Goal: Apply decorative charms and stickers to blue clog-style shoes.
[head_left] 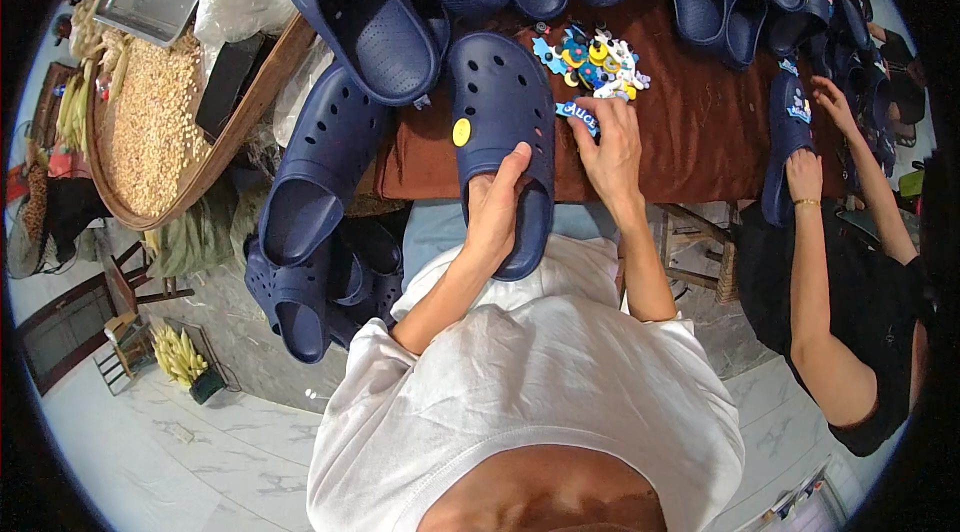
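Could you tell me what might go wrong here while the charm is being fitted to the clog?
The navy clog overhangs the table edge, steadied only by the left hand, so it could tip off. The right hand pinches a small blue charm that could slip. The loose charm pile could scatter.

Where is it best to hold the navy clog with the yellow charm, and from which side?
Likely at the heel opening of the navy clog, coming from the person's side: that open end overhangs the brown table, and the left hand already clasps its rim there.

Clog (497, 122) on table (700, 142), charms (592, 62) behind, basket (150, 132) left.
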The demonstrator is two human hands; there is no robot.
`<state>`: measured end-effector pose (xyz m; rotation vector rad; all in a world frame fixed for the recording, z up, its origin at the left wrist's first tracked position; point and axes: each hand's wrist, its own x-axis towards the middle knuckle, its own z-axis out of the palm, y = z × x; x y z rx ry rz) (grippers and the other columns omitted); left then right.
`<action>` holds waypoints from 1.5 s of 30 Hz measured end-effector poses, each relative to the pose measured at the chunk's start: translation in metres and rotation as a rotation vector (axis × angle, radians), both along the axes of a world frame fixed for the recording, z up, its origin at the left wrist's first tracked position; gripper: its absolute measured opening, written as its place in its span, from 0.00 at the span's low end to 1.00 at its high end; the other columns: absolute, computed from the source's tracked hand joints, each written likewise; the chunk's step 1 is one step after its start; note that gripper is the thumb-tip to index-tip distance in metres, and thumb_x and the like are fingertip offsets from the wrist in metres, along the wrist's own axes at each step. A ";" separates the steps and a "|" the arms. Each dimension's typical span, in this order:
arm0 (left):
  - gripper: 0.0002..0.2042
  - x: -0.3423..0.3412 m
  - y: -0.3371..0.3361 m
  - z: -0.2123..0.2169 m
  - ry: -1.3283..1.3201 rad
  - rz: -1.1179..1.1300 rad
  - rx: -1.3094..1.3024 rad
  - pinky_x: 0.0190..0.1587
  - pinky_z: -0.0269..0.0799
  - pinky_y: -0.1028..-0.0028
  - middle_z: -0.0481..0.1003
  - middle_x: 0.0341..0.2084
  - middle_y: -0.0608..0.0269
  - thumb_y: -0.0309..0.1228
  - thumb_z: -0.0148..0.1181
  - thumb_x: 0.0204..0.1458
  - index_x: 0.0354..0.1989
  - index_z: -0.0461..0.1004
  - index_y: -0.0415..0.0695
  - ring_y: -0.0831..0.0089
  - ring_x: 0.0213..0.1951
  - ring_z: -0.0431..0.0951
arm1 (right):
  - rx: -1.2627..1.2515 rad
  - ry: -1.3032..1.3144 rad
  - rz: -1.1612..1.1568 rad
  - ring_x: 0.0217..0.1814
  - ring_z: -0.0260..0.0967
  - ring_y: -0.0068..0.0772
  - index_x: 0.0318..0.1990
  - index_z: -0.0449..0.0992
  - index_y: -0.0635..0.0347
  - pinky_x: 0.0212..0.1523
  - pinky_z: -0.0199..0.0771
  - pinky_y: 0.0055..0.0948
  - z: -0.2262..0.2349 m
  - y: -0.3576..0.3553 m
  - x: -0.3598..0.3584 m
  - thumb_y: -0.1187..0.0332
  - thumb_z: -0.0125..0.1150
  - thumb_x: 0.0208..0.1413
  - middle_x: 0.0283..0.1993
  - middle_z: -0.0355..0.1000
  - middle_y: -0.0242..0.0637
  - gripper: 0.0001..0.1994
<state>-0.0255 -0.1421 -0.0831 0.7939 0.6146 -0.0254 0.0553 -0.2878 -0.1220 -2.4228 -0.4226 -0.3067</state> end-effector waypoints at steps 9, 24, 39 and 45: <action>0.15 -0.008 0.016 0.010 -0.031 0.087 -0.083 0.50 0.71 0.68 0.75 0.41 0.56 0.30 0.57 0.54 0.48 0.69 0.36 0.69 0.44 0.77 | 0.519 0.261 0.207 0.40 0.66 0.25 0.43 0.79 0.58 0.34 0.67 0.22 0.033 -0.004 -0.014 0.71 0.65 0.51 0.39 0.68 0.32 0.11; 0.24 -0.012 0.005 0.009 -0.119 -0.024 0.150 0.52 0.70 0.71 0.72 0.48 0.56 0.23 0.63 0.50 0.56 0.64 0.35 0.71 0.48 0.74 | 0.372 0.204 0.463 0.43 0.67 0.30 0.45 0.78 0.57 0.41 0.71 0.25 0.047 0.010 -0.022 0.77 0.66 0.45 0.43 0.69 0.35 0.16; 0.23 -0.018 -0.005 0.001 -0.060 -0.037 0.296 0.48 0.72 0.74 0.73 0.45 0.56 0.25 0.66 0.48 0.52 0.66 0.33 0.71 0.44 0.75 | 0.652 0.590 0.248 0.33 0.70 0.17 0.40 0.76 0.65 0.34 0.71 0.18 0.044 0.010 -0.022 0.78 0.63 0.51 0.35 0.69 0.30 0.08; 0.22 -0.015 -0.007 0.005 -0.082 -0.004 0.258 0.46 0.72 0.75 0.73 0.44 0.57 0.25 0.66 0.48 0.51 0.68 0.33 0.73 0.42 0.76 | 0.432 0.387 0.284 0.34 0.73 0.25 0.38 0.77 0.64 0.36 0.73 0.23 0.059 0.014 -0.021 0.78 0.62 0.51 0.35 0.71 0.36 0.06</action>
